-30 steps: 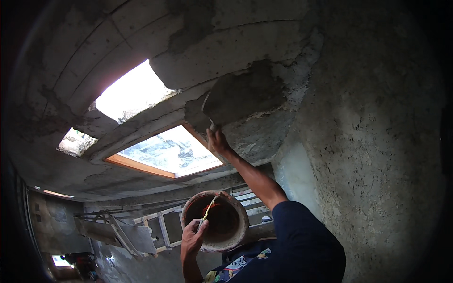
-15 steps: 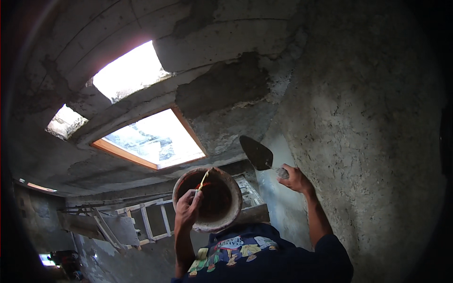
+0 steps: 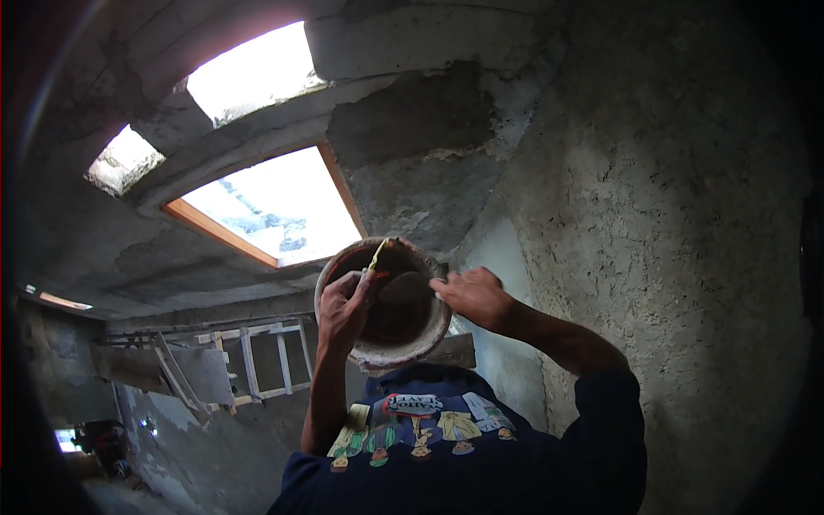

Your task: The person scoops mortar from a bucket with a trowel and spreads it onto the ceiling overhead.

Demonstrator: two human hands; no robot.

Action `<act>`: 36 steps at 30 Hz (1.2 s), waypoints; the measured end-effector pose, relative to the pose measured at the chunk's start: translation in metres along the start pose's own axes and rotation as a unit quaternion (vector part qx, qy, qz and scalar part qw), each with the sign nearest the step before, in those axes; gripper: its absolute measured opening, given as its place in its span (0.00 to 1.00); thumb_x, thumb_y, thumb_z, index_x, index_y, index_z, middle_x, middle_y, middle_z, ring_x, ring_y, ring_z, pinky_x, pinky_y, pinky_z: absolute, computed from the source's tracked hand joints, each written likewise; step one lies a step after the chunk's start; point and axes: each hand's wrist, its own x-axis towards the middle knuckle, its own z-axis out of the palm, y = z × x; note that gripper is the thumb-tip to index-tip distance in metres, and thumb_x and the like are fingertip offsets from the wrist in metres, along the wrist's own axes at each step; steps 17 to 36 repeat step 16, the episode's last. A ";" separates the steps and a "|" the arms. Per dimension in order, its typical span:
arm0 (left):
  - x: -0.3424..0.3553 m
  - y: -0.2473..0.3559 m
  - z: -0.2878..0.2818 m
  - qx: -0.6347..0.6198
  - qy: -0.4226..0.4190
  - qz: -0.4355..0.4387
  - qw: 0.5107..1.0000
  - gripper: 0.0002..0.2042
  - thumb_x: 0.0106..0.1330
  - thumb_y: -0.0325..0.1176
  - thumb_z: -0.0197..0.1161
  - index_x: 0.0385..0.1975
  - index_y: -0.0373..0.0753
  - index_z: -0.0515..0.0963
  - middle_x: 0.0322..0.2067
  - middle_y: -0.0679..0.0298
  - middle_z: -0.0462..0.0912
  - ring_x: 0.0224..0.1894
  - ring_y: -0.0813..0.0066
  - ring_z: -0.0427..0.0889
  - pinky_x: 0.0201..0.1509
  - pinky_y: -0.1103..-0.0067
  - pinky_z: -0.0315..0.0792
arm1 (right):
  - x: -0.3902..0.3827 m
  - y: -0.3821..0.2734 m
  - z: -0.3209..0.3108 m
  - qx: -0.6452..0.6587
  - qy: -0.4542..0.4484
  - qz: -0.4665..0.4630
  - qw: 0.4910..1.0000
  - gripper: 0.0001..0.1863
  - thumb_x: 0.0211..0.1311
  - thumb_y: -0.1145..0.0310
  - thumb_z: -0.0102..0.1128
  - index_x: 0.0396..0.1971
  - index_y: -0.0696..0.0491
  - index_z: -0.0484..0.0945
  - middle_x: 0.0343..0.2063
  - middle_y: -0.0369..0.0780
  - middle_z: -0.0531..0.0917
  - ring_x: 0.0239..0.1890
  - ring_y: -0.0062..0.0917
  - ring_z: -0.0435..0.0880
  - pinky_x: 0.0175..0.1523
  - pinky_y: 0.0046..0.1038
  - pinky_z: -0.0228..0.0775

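A round bucket (image 3: 393, 355) with a mortar-crusted rim hangs in front of my chest. My left hand (image 3: 343, 307) is closed on the yellow rope handle (image 3: 378, 253) that runs across its mouth. My right hand (image 3: 477, 297) grips a trowel by its handle, at the bucket's right rim. The trowel's dark blade (image 3: 406, 288) is inside the bucket's mouth. What lies in the bucket is dark and hard to make out.
Close on the right rises a rough plastered wall (image 3: 669, 215). Ahead is a wood-framed window (image 3: 275, 206), with bright openings (image 3: 249, 73) above. A wooden ladder-like frame (image 3: 266, 360) and boards (image 3: 206, 373) stand at lower left.
My right hand has swung left from near the wall, bringing the trowel into the bucket. The bucket and my left hand now appear higher in view; the view itself has also shifted.
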 end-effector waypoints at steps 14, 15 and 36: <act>0.017 0.012 0.003 0.195 0.038 0.169 0.965 0.18 0.68 0.45 0.63 0.38 0.33 0.84 0.24 0.58 0.85 0.28 0.79 0.78 0.35 0.77 0.73 | 0.114 -0.051 0.075 -0.229 -0.365 0.011 0.902 0.12 0.61 0.66 0.61 0.42 0.49 0.86 0.40 0.37 0.87 0.45 0.34 0.86 0.45 0.44 0.79; 0.020 0.012 0.003 0.186 0.038 0.170 0.967 0.19 0.67 0.47 0.63 0.39 0.33 0.84 0.26 0.56 0.86 0.28 0.76 0.80 0.36 0.76 0.74 | 0.116 -0.052 0.079 -0.237 -0.364 0.008 0.901 0.11 0.62 0.66 0.60 0.42 0.48 0.87 0.39 0.36 0.88 0.44 0.33 0.87 0.44 0.44 0.80; 0.023 0.011 0.004 0.188 0.041 0.171 0.966 0.20 0.67 0.48 0.64 0.40 0.34 0.84 0.29 0.53 0.87 0.28 0.73 0.82 0.37 0.75 0.75 | 0.119 -0.052 0.084 -0.230 -0.373 0.012 0.899 0.13 0.62 0.63 0.61 0.42 0.49 0.87 0.41 0.37 0.88 0.46 0.34 0.87 0.49 0.44 0.78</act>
